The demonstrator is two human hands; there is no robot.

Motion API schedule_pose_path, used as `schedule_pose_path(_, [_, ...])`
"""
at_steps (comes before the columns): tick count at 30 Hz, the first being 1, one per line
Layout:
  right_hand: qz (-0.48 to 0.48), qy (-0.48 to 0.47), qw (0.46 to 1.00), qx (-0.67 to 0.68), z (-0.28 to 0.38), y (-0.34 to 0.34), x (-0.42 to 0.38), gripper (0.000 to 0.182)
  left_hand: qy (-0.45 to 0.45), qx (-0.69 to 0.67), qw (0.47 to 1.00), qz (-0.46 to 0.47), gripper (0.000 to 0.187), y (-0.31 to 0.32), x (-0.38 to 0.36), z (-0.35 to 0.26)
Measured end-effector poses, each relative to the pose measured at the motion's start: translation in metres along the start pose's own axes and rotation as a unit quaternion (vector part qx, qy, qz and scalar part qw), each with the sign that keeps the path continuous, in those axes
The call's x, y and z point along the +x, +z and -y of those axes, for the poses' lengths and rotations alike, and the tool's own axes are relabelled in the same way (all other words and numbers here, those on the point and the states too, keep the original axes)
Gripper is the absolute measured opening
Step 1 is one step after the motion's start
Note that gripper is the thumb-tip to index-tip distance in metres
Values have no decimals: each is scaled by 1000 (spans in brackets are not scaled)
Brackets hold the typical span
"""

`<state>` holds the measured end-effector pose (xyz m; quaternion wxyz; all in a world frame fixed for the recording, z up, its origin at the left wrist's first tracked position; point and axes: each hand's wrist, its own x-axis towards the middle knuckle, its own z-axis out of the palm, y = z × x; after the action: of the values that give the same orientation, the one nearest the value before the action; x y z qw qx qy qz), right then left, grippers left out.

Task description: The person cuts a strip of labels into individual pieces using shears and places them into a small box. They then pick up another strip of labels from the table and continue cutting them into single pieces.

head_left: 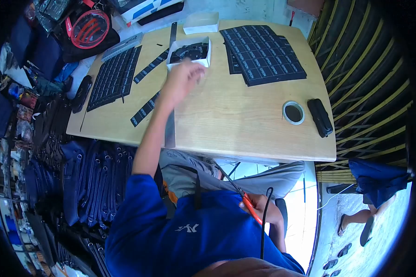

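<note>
My left hand (pixel 184 82) is over the table at the near edge of a small white box (pixel 208 51), its fingers loosely curled and apart, with nothing visible in them. Inside the box lie small cut black labels (pixel 189 51). Low at my right side, my right hand (pixel 262 207) is closed around the red handles of a pair of scissors (pixel 250 207), whose dark blades point up and left. Printed black label strips (pixel 145 110) lie left of my forearm. A long metal ruler (pixel 170 131) runs beneath that arm.
Sheets of black EPSON labels (pixel 263 55) are stacked at the back right, with more sheets (pixel 115 78) at left. A tape roll (pixel 293 112) and a black case (pixel 320 118) sit by the table's right edge. Another white box (pixel 201 23) stands behind. Dark straps (pixel 101 184) hang at left.
</note>
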<state>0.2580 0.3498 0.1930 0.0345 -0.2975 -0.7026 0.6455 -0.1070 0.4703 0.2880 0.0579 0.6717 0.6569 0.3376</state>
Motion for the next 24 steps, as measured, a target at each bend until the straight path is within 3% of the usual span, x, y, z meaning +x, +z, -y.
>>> schedule_pose_path(3, [-7, -16, 1000, -8, 1, 1, -1, 35, 58, 68, 993, -76, 23, -24, 46, 20])
schedule_pose_path(6, [-8, -8, 1000, -9, 1, 3, -3, 40, 44, 166, 983, -69, 32, -25, 52, 51])
schedule_pose_path(10, [-48, -38, 998, 17, -6, 8, -6, 38, 46, 152, 980, -121, 41, -28, -3, 41])
schedule_pose_path(13, [-25, 7, 999, 18, -12, 7, -4, 36, -47, 187, 977, -86, 38, -29, -48, 56])
schedule_pose_path(15, [-16, -18, 999, 49, -4, 4, 3, 34, -150, 147, 976, -56, 38, -24, -69, 75])
schedule_pose_path(17, [-15, -89, 996, 29, -6, 2, 10, 31, -135, 172, 973, -76, 32, -26, -75, 62])
schedule_pose_path(19, [-23, -101, 994, 34, 6, 1, 15, 29, -260, -62, 963, -29, 26, -27, -76, 62])
schedule_pose_path(21, [-53, -87, 993, -54, 17, 0, 18, 28, -252, -51, 966, -31, 19, -25, -83, 52])
schedule_pose_path(24, [-106, -102, 988, -40, 24, 11, 23, 30, -128, 68, 987, -72, 16, -19, -96, 19])
